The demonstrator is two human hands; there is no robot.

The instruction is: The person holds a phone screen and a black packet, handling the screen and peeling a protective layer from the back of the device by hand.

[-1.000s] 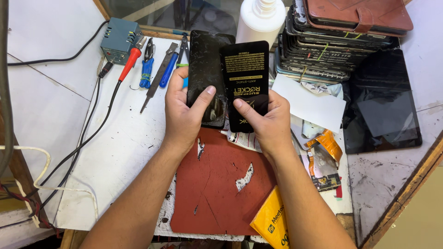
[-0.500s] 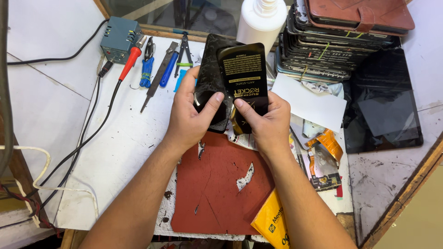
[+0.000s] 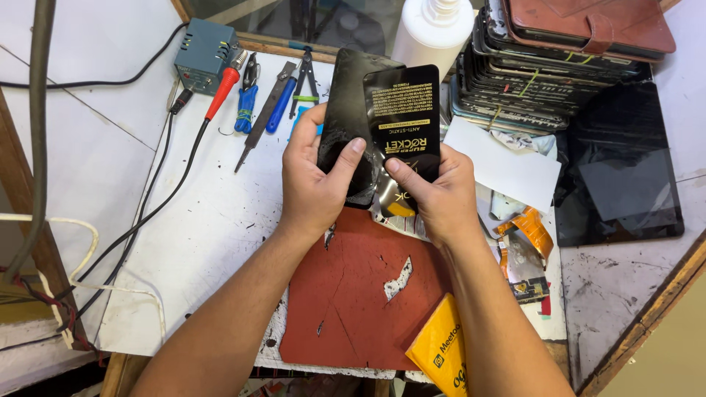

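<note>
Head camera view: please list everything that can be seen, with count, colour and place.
glossy flat black packet with gold print: one, held in both hands, centre
black curved sheet: one, behind the packet, in the left hand
red-brown rubber mat: one, torn, below the hands
white plastic bottle: one, top centre
stack of dark flat devices: one, top right
dark glass panel: one, right
blue-grey box: one, top left
hand tools with red and blue handles: several, beside the box
yellow pouch: one, bottom
left hand: grips both
right hand: grips the packet

White workbench (image 3: 198, 242), red mat (image 3: 360, 294), hand tools (image 3: 257, 103), stacked tablets (image 3: 544, 81)
</note>
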